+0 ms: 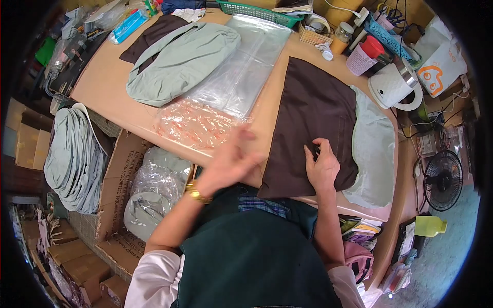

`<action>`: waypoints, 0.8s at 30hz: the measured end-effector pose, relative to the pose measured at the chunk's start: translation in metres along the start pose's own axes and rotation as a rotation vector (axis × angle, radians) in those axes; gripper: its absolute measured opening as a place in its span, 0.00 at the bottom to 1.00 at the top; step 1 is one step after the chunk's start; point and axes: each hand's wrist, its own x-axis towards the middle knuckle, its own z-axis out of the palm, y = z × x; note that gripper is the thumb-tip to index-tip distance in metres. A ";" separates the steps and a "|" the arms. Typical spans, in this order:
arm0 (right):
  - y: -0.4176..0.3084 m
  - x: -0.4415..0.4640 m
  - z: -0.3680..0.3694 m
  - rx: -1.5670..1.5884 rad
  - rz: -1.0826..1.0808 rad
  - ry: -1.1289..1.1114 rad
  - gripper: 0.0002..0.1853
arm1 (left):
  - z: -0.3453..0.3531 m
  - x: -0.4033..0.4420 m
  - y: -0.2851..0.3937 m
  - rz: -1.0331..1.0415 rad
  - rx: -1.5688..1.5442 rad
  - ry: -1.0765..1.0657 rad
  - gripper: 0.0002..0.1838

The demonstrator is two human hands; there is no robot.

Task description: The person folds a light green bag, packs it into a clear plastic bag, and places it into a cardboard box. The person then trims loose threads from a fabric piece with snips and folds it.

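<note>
A dark brown cloth piece [313,118] lies flat on the table, partly over a pale grey-green cloth [375,154]. My right hand [322,165] rests on the brown cloth, thumb and fingers closed on a small dark thing I cannot make out. Blurred by motion, my left hand [233,161] hovers near the table's front edge with its fingers apart and nothing in them; a gold watch is on that wrist. Just beyond it lie clear plastic bags [241,66] with orange print. An oval grey-green cloth piece [179,66] partly covers the bags.
An open cardboard box [115,200] with plastic-wrapped pieces stands below the table, beside a stack of grey-green cloth [72,159]. At the back right are a white kettle [393,84], a pink basket [359,60] and a jar [343,35]. A black fan [443,179] stands far right.
</note>
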 end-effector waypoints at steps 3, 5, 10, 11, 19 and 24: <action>-0.001 0.000 -0.002 0.000 0.020 -0.004 0.15 | 0.040 0.014 -0.007 0.166 0.348 0.021 0.23; 0.000 -0.001 -0.003 0.010 0.023 -0.020 0.14 | 0.044 0.018 -0.011 0.230 0.465 -0.006 0.17; 0.003 -0.001 -0.002 0.028 0.008 -0.015 0.13 | 0.011 0.010 -0.007 -0.130 0.205 -0.142 0.13; 0.003 -0.001 -0.003 0.025 0.010 -0.017 0.13 | 0.003 0.006 -0.008 -0.160 0.188 -0.106 0.10; -0.001 0.001 -0.006 0.003 0.021 -0.041 0.13 | -0.073 -0.007 -0.031 0.089 -1.035 -0.059 0.08; -0.021 0.011 -0.008 0.055 0.014 -0.052 0.14 | -0.023 -0.003 0.011 -0.067 -0.359 -0.023 0.31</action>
